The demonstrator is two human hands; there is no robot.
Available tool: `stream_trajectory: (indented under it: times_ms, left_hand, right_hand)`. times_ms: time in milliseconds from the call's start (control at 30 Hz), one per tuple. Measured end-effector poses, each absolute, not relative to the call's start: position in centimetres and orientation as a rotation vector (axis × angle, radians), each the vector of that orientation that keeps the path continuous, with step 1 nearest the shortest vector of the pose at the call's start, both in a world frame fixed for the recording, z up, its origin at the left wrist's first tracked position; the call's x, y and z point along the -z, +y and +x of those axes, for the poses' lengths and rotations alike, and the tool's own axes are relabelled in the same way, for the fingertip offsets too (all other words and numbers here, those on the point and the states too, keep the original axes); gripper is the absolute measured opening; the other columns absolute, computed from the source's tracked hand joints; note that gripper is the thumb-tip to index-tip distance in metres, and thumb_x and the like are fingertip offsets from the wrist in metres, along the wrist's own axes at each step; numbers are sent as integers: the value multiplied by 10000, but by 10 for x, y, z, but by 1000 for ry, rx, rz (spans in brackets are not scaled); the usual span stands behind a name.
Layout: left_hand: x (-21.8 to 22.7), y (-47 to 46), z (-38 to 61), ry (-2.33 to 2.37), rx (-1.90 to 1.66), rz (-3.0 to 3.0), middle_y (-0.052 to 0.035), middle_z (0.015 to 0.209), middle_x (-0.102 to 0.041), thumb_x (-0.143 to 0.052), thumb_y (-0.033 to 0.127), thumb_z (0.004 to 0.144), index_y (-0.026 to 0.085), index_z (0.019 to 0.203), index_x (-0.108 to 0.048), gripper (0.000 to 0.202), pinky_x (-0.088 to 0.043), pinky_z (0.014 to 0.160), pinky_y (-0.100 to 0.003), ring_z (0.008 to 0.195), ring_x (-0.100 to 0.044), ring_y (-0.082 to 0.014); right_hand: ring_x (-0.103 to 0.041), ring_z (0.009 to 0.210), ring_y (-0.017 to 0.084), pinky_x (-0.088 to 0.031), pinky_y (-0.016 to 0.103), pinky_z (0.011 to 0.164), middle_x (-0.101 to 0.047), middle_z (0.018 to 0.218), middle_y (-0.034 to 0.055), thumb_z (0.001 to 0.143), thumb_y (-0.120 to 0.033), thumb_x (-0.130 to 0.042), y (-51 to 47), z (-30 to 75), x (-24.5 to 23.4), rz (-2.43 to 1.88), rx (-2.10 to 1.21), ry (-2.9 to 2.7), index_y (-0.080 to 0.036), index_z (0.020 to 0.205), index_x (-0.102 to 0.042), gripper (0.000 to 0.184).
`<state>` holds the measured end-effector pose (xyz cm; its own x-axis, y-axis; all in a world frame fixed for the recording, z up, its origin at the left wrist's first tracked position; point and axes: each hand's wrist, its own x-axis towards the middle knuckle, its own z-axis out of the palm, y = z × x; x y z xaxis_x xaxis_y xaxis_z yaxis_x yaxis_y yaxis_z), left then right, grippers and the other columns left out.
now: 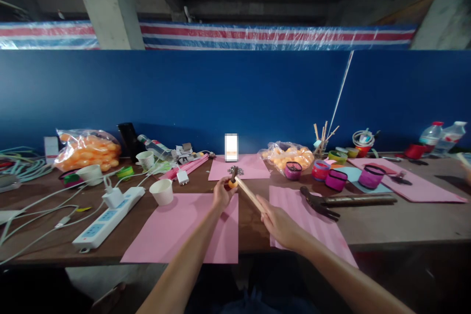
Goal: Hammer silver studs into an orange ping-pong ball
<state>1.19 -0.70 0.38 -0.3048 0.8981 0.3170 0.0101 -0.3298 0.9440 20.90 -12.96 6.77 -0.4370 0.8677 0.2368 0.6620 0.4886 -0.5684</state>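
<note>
Near the frame's centre, the right hand (276,222) grips a wooden handle (249,193) slanting up-left toward the orange ball (232,184) pinched in the left hand (222,193).

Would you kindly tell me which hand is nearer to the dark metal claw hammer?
Right hand, just left of the hammer; the left hand is farther off to the left.

Hammer (247,191) is being held on a slant, pale wood handle (251,197) running up-left to a small dark head (234,171). Ball (232,184), orange, round, is being gripped, partly covered, right by the head; contact not showing clearly.
</note>
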Motion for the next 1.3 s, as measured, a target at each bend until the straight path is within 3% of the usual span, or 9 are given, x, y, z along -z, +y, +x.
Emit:
stream_trajectory:
  times_ms: [167, 367, 533, 1133, 1300]
  left_hand:
    - [-4, -7, 12, 1202, -1723, 1239, 1, 725, -623, -689, 34, 452, 154, 805, -603, 382, -483, 584, -228, 566, -577, -84]
    - [-2, -4, 13, 1189, -1746, 1269, -5, 764, -614, -691, 40, 450, 156, 816, -600, 395, -478, 599, -221, 592, -579, -80]
    - [-1, -4, 13, 1172, -1746, 1285, 6, 720, -609, -703, 74, 457, 153, 803, -592, 372, -476, 594, -225, 594, -579, -88]
    - [3, -2, 10, 1185, -1711, 1340, -23, 746, -629, -689, 82, 497, 136, 841, -588, 363, -502, 652, -271, 646, -607, -115]
    - [5, 3, 8, 1189, -1742, 1351, -45, 841, -623, -694, 81, 489, 141, 862, -592, 391, -496, 707, -290, 706, -611, -123]
  right_hand:
    - [-571, 842, 184, -427, 308, 746, -584, 1040, 112, 842, -195, -304, -129, 209, -70, -1223, -556, -2242, -155, 1335, -237, 499]
    - [-556, 735, 164, -416, 283, 661, -602, 881, 75, 852, -203, -298, -127, 212, -72, -1234, -535, -2191, -159, 1335, -229, 489]
    - [-539, 707, 156, -405, 269, 619, -588, 878, 73, 853, -196, -289, -125, 214, -70, -1220, -532, -2198, -149, 1328, -227, 481]
    - [-534, 692, 159, -401, 274, 642, -589, 833, 77, 842, -189, -287, -126, 209, -71, -1285, -558, -2231, -109, 1317, -251, 483]
    - [-524, 670, 144, -394, 254, 610, -584, 828, 66, 843, -187, -285, -126, 210, -75, -1248, -591, -2186, -127, 1319, -241, 482]
